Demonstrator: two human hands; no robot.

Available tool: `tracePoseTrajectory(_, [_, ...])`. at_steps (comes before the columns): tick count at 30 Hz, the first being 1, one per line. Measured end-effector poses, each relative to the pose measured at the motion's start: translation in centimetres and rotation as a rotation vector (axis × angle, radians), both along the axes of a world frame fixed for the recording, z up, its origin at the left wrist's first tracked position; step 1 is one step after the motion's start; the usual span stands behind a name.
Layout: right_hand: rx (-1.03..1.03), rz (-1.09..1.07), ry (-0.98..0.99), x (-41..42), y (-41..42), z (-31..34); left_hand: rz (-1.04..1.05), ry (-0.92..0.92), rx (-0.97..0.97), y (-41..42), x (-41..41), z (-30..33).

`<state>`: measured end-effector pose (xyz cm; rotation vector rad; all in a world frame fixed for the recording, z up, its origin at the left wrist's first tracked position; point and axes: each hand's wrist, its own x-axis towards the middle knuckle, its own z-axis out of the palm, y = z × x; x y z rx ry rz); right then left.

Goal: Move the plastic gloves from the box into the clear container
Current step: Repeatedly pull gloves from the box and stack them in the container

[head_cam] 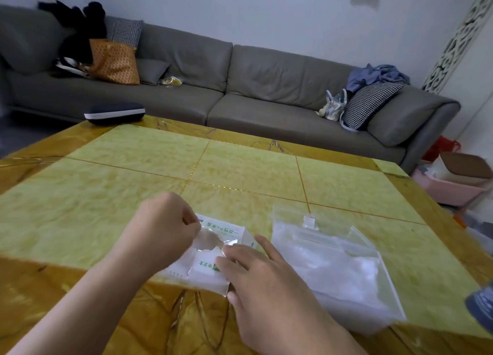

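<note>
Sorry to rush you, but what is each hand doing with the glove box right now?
Left hand: pinches clear plastic at the torn opening of the glove box.
Right hand: fingers fairly straight, pressing the box flat, gripping nothing.

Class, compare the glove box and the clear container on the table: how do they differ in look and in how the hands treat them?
The glove box is opaque white with green print; the clear container is see-through and unprinted. The left hand pinches at the box's torn opening and the right hand rests on it; the container lies untouched, to the box's right. Both lie on the yellow table.
</note>
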<state>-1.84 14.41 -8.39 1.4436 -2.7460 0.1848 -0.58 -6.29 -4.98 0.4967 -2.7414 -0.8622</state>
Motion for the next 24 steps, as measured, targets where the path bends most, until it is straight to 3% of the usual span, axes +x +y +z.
tracePoseTrajectory(8, [-0.008, -0.007, -0.066, 0.2, 0.2, 0.5, 0.049, 0.387, 0.578, 1.4, 1.4, 3.7])
tracePoseTrajectory(14, [-0.119, -0.031, -0.081, 0.6, 0.4, 0.7, -0.07, 0.58, 1.193, 1.8, 1.0, 4.4])
tracePoseTrajectory(17, [-0.333, -0.162, -0.08, 1.0, 1.0, 2.0, -0.138, 0.614, 1.331, 2.0, 0.9, 4.6])
tracePoseTrajectory(20, [-0.788, -0.321, -0.005, 0.3, 2.5, 3.3, -0.177, 0.622, 1.425, 2.0, 1.1, 4.7])
tracePoseTrajectory(22, [-0.966, -0.4, -0.172, -0.3, 3.5, 4.3, -0.227, 0.607, 1.463, 2.3, 1.4, 4.8])
tracePoseTrajectory(24, [-0.976, -0.425, -0.557, -0.7, 4.4, 5.2, -0.277, 0.577, 1.493, 3.3, 1.6, 4.9])
